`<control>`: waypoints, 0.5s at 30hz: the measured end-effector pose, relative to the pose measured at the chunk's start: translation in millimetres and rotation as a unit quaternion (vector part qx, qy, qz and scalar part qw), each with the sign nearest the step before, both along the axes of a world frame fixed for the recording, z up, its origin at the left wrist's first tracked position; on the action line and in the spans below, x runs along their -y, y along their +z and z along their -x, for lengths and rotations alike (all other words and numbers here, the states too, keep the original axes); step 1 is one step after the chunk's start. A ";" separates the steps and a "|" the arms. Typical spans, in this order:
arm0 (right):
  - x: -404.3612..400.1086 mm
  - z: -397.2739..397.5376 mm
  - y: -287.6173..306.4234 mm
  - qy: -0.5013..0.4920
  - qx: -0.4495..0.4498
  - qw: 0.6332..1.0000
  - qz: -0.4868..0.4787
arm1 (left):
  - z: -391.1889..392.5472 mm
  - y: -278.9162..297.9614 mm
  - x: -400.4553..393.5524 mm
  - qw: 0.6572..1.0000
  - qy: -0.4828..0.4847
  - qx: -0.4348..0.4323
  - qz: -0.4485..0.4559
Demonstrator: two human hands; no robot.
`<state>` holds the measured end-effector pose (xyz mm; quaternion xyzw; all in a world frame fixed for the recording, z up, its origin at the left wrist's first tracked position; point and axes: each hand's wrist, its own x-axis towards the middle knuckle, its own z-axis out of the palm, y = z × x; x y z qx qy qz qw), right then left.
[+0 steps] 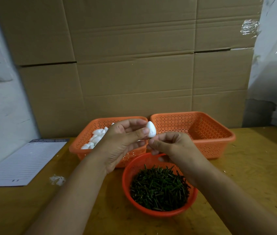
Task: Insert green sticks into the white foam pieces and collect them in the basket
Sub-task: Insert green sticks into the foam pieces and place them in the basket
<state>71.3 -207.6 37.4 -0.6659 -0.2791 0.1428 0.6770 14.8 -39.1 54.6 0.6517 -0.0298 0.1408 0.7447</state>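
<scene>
My left hand [122, 141] pinches a white egg-shaped foam piece [151, 129] between thumb and fingers, held up over the baskets. My right hand [170, 146] is closed just below the foam piece, fingertips pressed together against its lower end; whatever it holds is hidden by the fingers. A round orange bowl [126, 180] full of short green sticks [158, 187] sits on the table under my hands. The left orange basket [83, 141] holds several white foam pieces [95, 138]. The right orange basket [219, 133] shows no contents.
A lined notepad [24, 161] lies at the left on the wooden table [253, 175]. White foam crumbs [57, 179] lie near it. Stacked cardboard boxes [134, 65] form a wall behind the baskets.
</scene>
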 end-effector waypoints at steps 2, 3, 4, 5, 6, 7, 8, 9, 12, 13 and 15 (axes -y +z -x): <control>-0.9 0.8 -1.2 -0.003 -0.013 1.000 -0.009 | -0.3 -0.6 2.6 1.000 0.020 0.005 -0.012; -1.3 1.1 -1.6 -0.005 -0.018 1.000 -0.014 | -0.3 -0.5 3.9 0.999 0.030 0.007 -0.020; -1.6 1.1 -1.9 -0.008 -0.020 1.000 -0.018 | -0.2 -0.1 5.3 0.999 0.037 0.009 -0.031; -1.8 1.3 -2.0 -0.011 -0.019 1.000 -0.021 | 0.0 0.4 6.7 0.998 0.042 0.011 -0.044; -2.0 1.3 -2.1 -0.014 -0.016 1.000 -0.022 | 0.3 0.9 8.2 0.997 0.047 0.014 -0.060; -2.0 1.3 -2.1 -0.016 -0.011 1.000 -0.023 | 0.7 1.3 9.4 0.996 0.053 0.016 -0.076; -1.9 1.4 -2.1 -0.018 -0.006 1.000 -0.023 | 0.9 1.6 10.4 0.994 0.059 0.018 -0.091; -1.5 1.4 -1.9 -0.018 -0.002 1.000 -0.024 | 1.1 1.5 11.2 0.992 0.064 0.020 -0.102; -0.3 1.1 -1.4 -0.016 0.013 1.000 -0.022 | 2.0 1.8 11.7 0.990 0.068 0.023 -0.121; 0.1 0.9 -1.1 -0.015 0.018 0.999 -0.021 | 2.5 2.0 11.2 0.990 0.068 0.023 -0.124; 1.0 -0.2 -0.6 -0.012 0.024 0.999 -0.021 | 3.6 3.2 10.2 0.990 0.062 0.020 -0.127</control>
